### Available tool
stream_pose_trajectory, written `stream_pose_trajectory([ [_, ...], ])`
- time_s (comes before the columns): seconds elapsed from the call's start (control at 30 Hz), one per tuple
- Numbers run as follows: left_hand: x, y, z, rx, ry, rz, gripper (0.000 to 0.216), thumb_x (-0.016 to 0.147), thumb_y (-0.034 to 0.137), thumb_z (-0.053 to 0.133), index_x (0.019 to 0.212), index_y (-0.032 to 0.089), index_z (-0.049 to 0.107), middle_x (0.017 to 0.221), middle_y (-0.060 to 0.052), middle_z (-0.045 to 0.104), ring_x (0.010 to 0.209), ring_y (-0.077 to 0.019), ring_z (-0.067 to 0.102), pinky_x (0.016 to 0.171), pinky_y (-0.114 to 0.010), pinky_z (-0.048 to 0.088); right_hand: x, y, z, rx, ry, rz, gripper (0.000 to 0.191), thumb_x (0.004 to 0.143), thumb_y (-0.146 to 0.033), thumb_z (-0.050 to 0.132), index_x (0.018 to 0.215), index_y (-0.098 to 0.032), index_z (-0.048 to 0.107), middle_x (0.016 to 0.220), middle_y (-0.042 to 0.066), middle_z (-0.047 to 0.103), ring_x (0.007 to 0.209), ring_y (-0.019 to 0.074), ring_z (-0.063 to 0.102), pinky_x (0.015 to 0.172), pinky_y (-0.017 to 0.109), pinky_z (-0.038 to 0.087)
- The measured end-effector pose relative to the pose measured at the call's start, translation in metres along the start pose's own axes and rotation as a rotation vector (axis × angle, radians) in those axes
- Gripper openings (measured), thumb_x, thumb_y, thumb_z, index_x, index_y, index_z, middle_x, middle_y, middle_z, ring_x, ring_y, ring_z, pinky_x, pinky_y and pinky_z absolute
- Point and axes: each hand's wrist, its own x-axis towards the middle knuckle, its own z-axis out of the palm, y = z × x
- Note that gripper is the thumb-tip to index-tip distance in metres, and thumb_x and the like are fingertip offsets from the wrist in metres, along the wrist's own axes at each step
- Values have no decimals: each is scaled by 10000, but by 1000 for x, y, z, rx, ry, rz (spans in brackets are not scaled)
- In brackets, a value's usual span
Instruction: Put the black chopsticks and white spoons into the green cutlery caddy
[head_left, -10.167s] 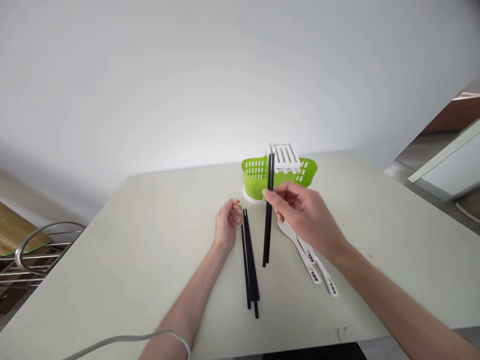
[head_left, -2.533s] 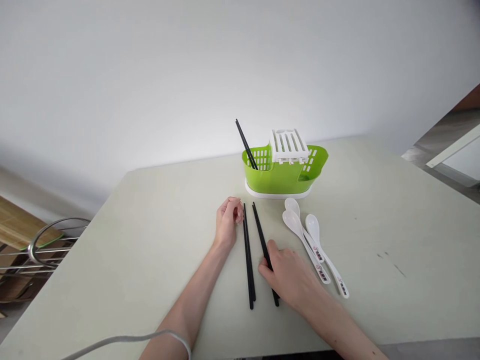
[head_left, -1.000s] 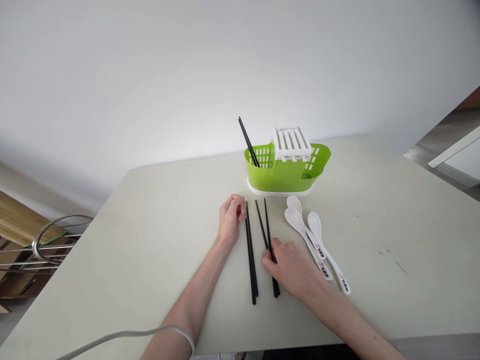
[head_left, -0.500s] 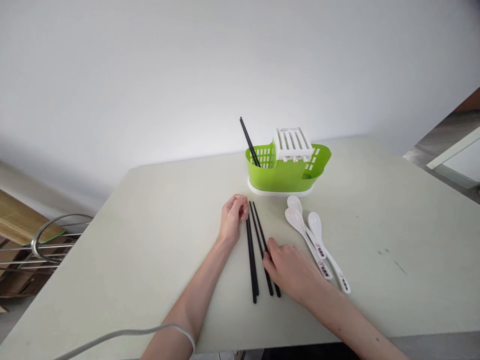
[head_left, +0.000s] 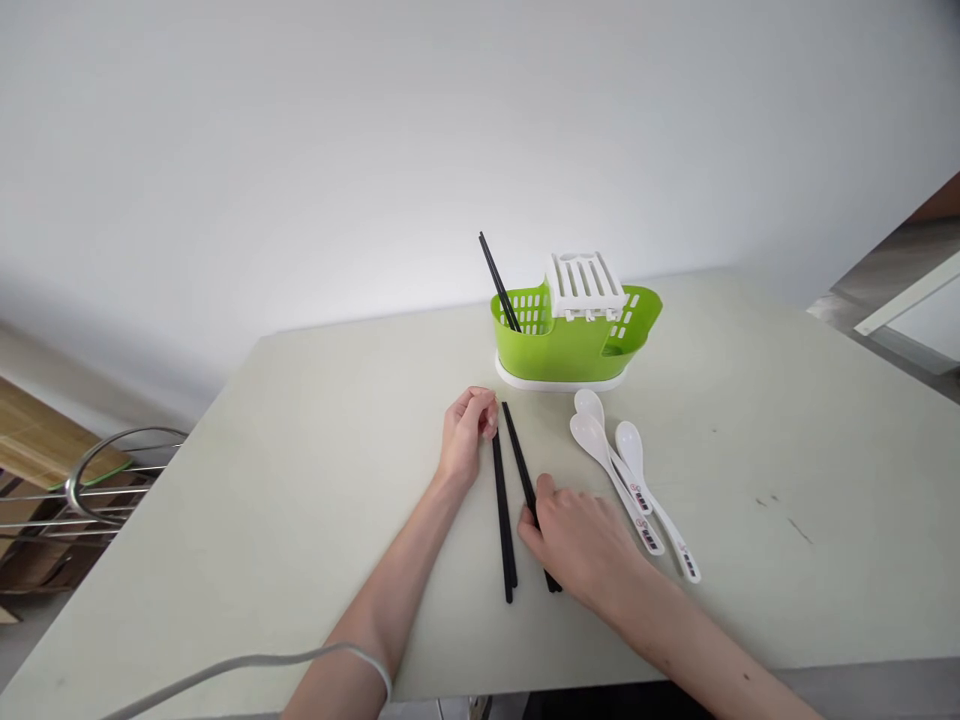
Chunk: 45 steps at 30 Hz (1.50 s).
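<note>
My left hand (head_left: 470, 430) rests on the table with its fingers curled closed over the far ends of a pair of black chopsticks (head_left: 504, 520); those ends are hidden by the fingers. To the right, my right hand (head_left: 581, 535) pinches a second pair of black chopsticks (head_left: 517, 440) around the middle, the two sticks lying side by side on the table. Several white spoons (head_left: 630, 455) with printed handles lie partly overlapping just right of my right hand.
Behind the hands stands a green utensil basket (head_left: 555, 355) with a white slatted rack (head_left: 585, 285) on top. Two black chopsticks (head_left: 495, 270) lean in its left compartment. A grey cable (head_left: 247, 660) crosses my left forearm. A wire rack (head_left: 97, 490) is beyond the table's left edge.
The two right-hand chopsticks were apart and now lie together, the left one having moved right against the other. My right thumb has shifted slightly left. My left hand has stayed in place.
</note>
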Motion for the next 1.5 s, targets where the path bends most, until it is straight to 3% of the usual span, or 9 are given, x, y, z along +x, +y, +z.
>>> stream_pose_trajectory([
  [0.2,1,0,0,-9,4,-2,287,831,357,686,675,195,508,628,38,468,506,-72,359,484,-245,282,-7,-3,-5,-44,-28,3,178,1033,-161,460,996,-126,631,800,126,770,767,271,788,555,297,336],
  [0.47,1,0,1,-7,4,-5,261,829,339,673,687,190,513,631,44,459,503,-66,362,483,-240,266,-11,-1,-12,-57,-104,46,196,1007,-84,448,1023,-107,643,797,127,760,804,300,790,586,308,386],
  [0.73,1,-1,0,4,-1,-3,270,833,347,666,688,193,497,621,51,451,503,-67,360,487,-242,257,-9,2,-12,-43,-64,43,163,995,-113,487,985,-127,649,767,118,740,782,294,784,591,304,410],
  [1.0,1,-1,0,29,-10,6,265,841,351,657,691,191,509,628,47,459,505,-68,361,491,-248,259,-9,11,-20,3,-66,92,185,974,-112,491,940,-134,671,782,120,749,789,305,777,575,330,354],
  [1.27,2,-3,-1,24,-16,13,273,832,373,672,696,194,518,619,50,466,503,-71,359,496,-247,275,-6,20,-28,12,-90,90,198,934,-118,519,837,-155,687,785,109,725,770,278,743,582,333,309],
  [1.5,2,-2,0,36,-17,11,281,839,384,676,703,193,521,619,47,471,500,-71,360,489,-248,266,-1,31,-29,150,-116,97,211,937,-156,529,739,-194,594,747,57,692,690,207,653,564,328,289],
])
